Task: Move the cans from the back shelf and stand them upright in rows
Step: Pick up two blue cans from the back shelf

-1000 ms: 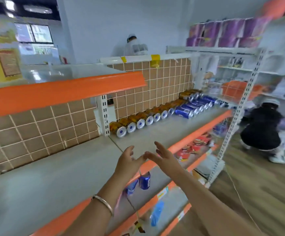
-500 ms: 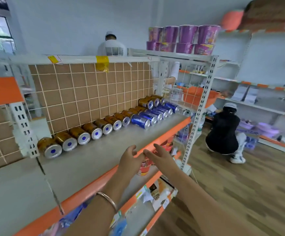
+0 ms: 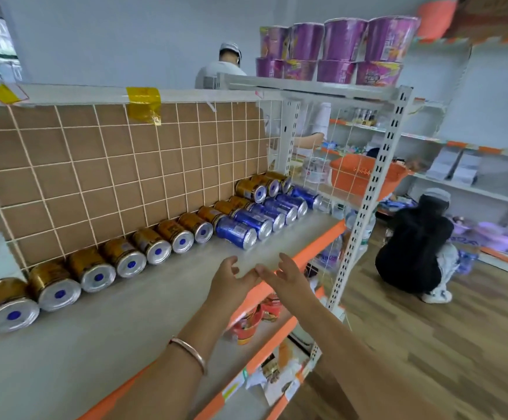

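The person's left hand (image 3: 228,284) and right hand (image 3: 290,283) are bare. The left forearm (image 3: 159,380) and right forearm (image 3: 355,362) are bare too, uncovered all the way to the near edge of the view. The left wrist wears one thin bangle (image 3: 188,353). It is a smooth, plain band of pinkish-gold metal with a pale glint along its upper edge, and it sits loosely across the wrist. The fingertips are too blurred to show nails or other fine detail.

Labels on the cans (image 3: 237,232) are too blurred to read.
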